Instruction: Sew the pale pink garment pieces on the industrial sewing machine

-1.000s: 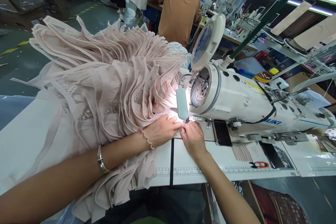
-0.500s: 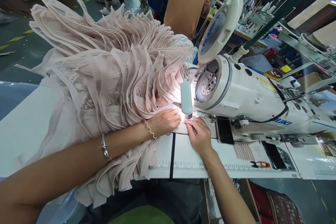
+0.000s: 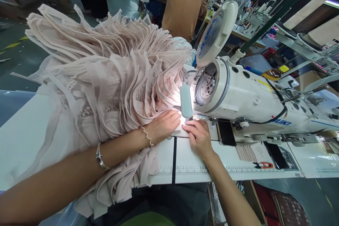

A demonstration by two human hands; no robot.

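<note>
A big heap of pale pink pleated and lace fabric (image 3: 106, 74) lies on the white sewing table (image 3: 31, 127), reaching up to the needle of a white sewing machine (image 3: 246, 102). My left hand (image 3: 161, 125) lies flat on the fabric's edge just left of the needle, fingers spread. My right hand (image 3: 198, 136) rests on the fabric strip right below the needle, fingers pressing it down. A small lamp (image 3: 186, 100) on the machine lights the spot brightly, so the cloth between my fingertips is washed out.
A printed ruler strip (image 3: 201, 170) runs along the table's front edge. A black phone (image 3: 225, 132) and red-handled snips (image 3: 262, 165) lie by the machine base. A person in a tan shirt (image 3: 182, 0) sits with their back to me at another machine beyond.
My left hand has flattened out on the fabric and my right hand has slid a little left under the lamp. The view has shifted slightly.
</note>
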